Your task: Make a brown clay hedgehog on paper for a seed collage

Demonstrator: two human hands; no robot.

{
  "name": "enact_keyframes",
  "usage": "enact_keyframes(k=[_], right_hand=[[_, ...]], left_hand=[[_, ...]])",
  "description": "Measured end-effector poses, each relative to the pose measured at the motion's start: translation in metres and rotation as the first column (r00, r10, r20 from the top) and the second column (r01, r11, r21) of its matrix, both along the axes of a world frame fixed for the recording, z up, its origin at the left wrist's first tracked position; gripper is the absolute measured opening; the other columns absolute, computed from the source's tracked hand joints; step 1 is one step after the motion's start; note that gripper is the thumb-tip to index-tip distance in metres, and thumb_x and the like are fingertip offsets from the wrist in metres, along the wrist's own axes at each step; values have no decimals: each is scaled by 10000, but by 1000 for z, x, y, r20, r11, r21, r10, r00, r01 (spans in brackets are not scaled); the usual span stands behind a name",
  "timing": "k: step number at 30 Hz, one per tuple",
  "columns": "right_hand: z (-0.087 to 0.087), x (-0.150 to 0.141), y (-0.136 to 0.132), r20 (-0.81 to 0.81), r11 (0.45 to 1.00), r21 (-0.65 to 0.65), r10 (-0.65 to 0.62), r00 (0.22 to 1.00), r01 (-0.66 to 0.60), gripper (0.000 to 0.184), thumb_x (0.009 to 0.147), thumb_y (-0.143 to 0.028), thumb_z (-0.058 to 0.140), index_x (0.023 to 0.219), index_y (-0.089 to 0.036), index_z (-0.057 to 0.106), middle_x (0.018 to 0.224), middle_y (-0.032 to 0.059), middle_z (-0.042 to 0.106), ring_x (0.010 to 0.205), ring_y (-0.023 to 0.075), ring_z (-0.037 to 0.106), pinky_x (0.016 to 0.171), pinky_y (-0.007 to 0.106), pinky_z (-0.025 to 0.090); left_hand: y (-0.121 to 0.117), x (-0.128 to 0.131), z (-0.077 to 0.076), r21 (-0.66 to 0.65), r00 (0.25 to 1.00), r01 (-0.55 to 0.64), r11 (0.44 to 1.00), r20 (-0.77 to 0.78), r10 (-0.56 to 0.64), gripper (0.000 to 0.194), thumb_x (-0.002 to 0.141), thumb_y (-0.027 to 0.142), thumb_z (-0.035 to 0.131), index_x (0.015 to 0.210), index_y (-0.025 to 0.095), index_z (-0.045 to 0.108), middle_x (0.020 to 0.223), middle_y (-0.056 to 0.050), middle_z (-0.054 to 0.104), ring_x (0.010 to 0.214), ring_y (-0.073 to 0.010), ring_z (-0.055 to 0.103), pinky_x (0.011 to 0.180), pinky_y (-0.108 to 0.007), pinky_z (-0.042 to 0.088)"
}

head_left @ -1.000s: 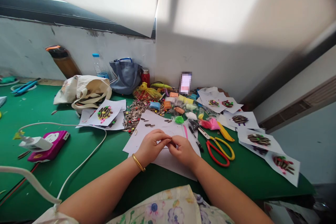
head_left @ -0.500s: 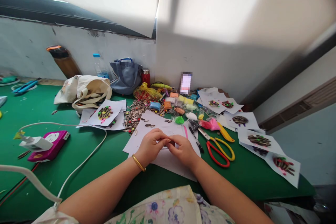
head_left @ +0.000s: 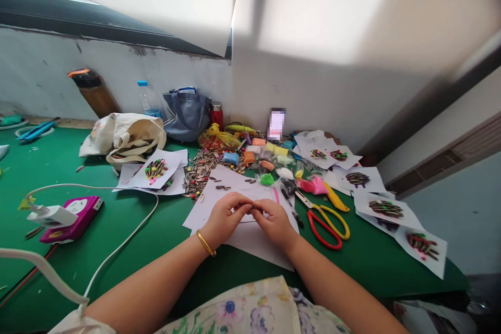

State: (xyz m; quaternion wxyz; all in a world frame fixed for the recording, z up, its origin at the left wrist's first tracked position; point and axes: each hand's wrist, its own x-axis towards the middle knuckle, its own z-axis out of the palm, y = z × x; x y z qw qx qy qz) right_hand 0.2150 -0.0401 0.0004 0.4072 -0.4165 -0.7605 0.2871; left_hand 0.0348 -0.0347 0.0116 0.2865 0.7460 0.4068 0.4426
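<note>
White paper [head_left: 202,213] lay under left hand [head_left: 230,218] and right hand [head_left: 274,225], both pinching a dark bit [head_left: 256,208] (barely visible); loosened fingertips might drop it.

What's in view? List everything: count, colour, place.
Table: one, green, underneath
Paper sheets: several, white, centre
Seeds: many, dark, beyond paper
Packets: several, multicoloured, beyond paper
Decorated cards: several, white, left and right
Scissors: one pair, red and yellow, right
Pen: at least one, black, beside scissors
Slim tool: one, yellow, beyond scissors
Tote bags: two, blue and cream, back left
Mesh bag: one, yellow, back centre
Flask: one, red, back
Bottles: two, clear and brown, back left
Device: one, pale, pixelated, back
Charger: one, white, on magenta box
Cables: some, white, left
Bracelet: one, gold, left wrist
Hands: two, over paper, fingertips together
</note>
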Motion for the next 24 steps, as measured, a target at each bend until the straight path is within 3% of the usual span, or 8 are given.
enact_keyframes(k=[9, 14, 21, 24], right_hand=[[2, -2, -3, 75, 998, 37, -60, 995, 58, 120, 855, -209, 565, 789, -203, 664, 701, 7, 615, 671, 149, 540, 635, 266, 403], [1, -2, -2, 9, 1000, -13, 1, 1000, -1, 140, 891, -252, 557, 931, -216, 686, 811, 18, 668, 746, 156, 574, 709, 277, 429], [-2, -2, -1, 44, 997, -32, -65, 997, 67, 118, 836, -197, 562, 733, -198, 621, 677, -7, 580, 646, 140, 513, 610, 260, 381], [0, -2, -1, 43, 999, -38, -35, 998, 37, 83, 836, -199, 568, 818, -202, 649, 727, -3, 606, 687, 145, 534, 648, 261, 400]], left_hand=[[-2, 0, 3, 11, 999, 29, 1000, -28, -29, 95, 872, 241, 638, 932, 220, 709, 854, -27, 674, 822, -159, 610, 767, -293, 488], [2, -1, 2, -22, 999, -39, 999, 8, 39, 96, 875, 252, 629, 821, 201, 690, 794, -16, 679, 773, -158, 611, 732, -289, 482], [0, 1, 0, -19, 1000, 29, 999, 1, -29, 136, 871, 251, 640, 991, 231, 699, 898, -23, 677, 852, -159, 617, 797, -299, 494], [0, 1, 0, -45, 1000, -8, 999, -9, 8, 57, 863, 240, 641, 871, 219, 694, 832, -11, 672, 803, -154, 609, 766, -292, 487]])
